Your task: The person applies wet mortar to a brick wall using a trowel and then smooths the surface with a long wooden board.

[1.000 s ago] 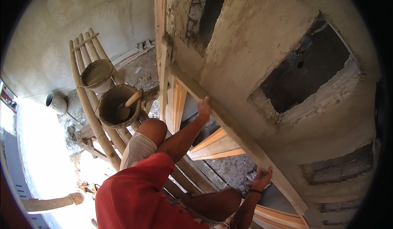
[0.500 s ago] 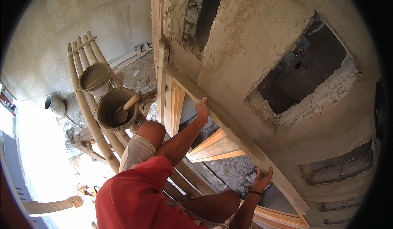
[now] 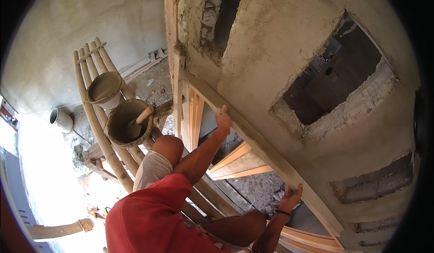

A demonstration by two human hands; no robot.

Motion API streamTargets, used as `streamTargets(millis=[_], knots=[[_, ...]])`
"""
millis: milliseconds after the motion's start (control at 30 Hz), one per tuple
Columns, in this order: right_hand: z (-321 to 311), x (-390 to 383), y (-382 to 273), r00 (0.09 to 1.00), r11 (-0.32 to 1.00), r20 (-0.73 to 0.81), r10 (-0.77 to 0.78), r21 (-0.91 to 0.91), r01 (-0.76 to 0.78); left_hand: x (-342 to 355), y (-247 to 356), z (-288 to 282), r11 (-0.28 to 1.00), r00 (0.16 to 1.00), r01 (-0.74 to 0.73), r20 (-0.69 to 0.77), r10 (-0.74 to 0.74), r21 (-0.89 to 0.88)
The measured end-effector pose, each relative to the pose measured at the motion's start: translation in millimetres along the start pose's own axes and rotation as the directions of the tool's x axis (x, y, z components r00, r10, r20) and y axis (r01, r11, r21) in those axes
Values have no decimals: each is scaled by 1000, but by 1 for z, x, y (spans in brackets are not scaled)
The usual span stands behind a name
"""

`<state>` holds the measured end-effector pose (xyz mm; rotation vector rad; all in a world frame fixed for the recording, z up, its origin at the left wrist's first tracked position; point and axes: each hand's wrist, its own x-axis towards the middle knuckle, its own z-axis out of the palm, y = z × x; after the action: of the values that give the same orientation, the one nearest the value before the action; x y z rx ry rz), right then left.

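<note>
Left hand (image 3: 222, 121) and right hand (image 3: 288, 200) pinching a long board (image 3: 262, 147) along the wall (image 3: 266, 63), whose face looks largely plastered, the opening (image 3: 334, 79) at right apparently unfinished

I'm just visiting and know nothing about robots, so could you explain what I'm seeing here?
There is no robot, only a bare-handed person. Each picture comes from a wide fisheye camera worn on the person's head, looking down, so straight edges bend. The left hand and right hand, spaced apart, both hold a long wooden board slanting along a plastered wall. On a platform of bamboo poles stand a bucket and, nearer, a second bucket with a wooden-handled trowel inside.
</note>
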<state>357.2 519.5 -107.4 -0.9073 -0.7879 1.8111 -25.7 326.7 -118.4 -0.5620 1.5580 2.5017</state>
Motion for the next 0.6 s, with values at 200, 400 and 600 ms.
streamTargets(millis=[200, 400, 600], knots=[[5, -1, -9, 1000, 1000, 13, -17, 14, 17, 14, -4, -5, 999, 998, -29, 58, 30, -16], [-6, 7, -17, 1000, 999, 24, -17, 41, 16, -13, 8, 12, 998, 998, -54, 26, 53, 16], [25, -10, -1, 1000, 1000, -6, 8, 16, -8, 5, 28, 2, 1000, 1000, 26, -15, -26, -17]])
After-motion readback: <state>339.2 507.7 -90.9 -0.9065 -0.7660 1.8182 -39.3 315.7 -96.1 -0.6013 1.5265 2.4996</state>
